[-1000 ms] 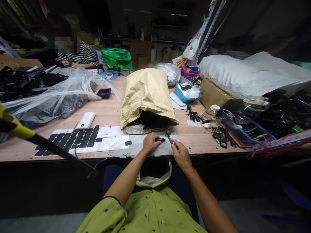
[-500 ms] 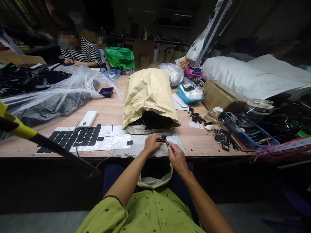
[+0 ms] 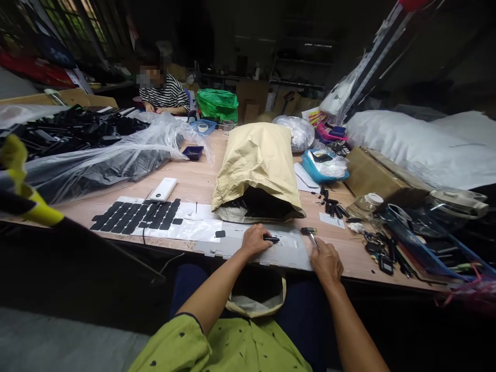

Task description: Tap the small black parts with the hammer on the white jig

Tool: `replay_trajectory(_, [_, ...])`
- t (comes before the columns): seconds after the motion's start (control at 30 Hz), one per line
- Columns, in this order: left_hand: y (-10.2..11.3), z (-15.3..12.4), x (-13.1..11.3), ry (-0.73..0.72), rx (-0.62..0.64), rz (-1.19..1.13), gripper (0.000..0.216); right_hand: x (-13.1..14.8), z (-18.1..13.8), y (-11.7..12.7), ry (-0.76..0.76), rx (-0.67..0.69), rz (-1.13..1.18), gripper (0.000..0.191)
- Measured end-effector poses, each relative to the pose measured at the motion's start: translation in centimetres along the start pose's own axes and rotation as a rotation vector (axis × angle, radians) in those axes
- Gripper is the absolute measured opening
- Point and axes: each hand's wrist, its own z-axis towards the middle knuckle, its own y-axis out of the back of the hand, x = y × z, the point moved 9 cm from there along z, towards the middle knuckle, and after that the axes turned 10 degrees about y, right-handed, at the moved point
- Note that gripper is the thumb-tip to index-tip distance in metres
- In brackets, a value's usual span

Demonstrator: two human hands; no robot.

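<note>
My left hand (image 3: pixel 256 242) is closed on a small black part (image 3: pixel 272 239), which sits low over a grey board (image 3: pixel 251 249) at the table's front edge. To the right, my right hand (image 3: pixel 327 262) grips a small hammer (image 3: pixel 309 231) by its handle, its head pointing away from me, apart from the black part. Just behind both hands lies a cream sack (image 3: pixel 258 160), its dark mouth facing me with black things inside. A second sack opening (image 3: pixel 258 310) shows at my lap.
Black pads (image 3: pixel 135 216) on white sheets and a white power bank (image 3: pixel 164 189) lie left. A plastic-covered heap of black parts (image 3: pixel 77 132) is beyond. Right are a blue basket (image 3: pixel 321 170), a cardboard box (image 3: pixel 382 173) and a jar (image 3: pixel 366 204). A person in stripes (image 3: pixel 166 95) sits far left.
My right hand has moved the hammer to the right, away from the black part in my left hand. The view has turned left, so everything appears shifted rightward.
</note>
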Motion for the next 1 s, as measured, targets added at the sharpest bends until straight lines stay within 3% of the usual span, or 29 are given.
replay_trajectory(0.13, [-0.1, 0.5, 0.1, -0.019, 0.016, -0.013, 0.018, 0.7, 0.2, -0.3, 0.069, -0.078, -0.112, 0.031])
replay_trajectory(0.23, [-0.2, -0.2, -0.1, -0.124, 0.140, -0.005, 0.020, 1.5, 0.1, -0.2, 0.103, -0.105, -0.166, 0.032])
replay_trajectory(0.4, [0.0, -5.4, 1.6, -0.327, 0.299, -0.002, 0.025, 1.9, 0.1, 0.2, 0.106, -0.101, -0.193, 0.032])
replay_trajectory(0.53, [-0.4, -9.5, 4.1, -0.324, 0.239, 0.173, 0.034, 1.9, 0.2, 0.1, 0.104, -0.067, -0.198, 0.033])
replay_trajectory(0.63, [-0.4, -10.4, 4.2, -0.300, 0.204, 0.228, 0.038, 2.0, 0.1, 0.2, 0.109, -0.073, -0.205, 0.033])
replay_trajectory(0.73, [1.2, -8.1, 2.9, -0.207, 0.148, 0.140, 0.032, 2.1, 0.1, 0.2, 0.111, -0.082, -0.214, 0.033])
replay_trajectory(0.9, [5.4, -0.4, -0.3, 0.039, -0.060, -0.013, 0.028, 2.2, 0.0, -0.2, 0.113, -0.085, -0.217, 0.033])
replay_trajectory(1.0, [5.8, 3.6, -1.3, 0.250, -0.103, -0.026, 0.032, 2.5, -0.1, -0.2, 0.121, -0.095, -0.236, 0.033])
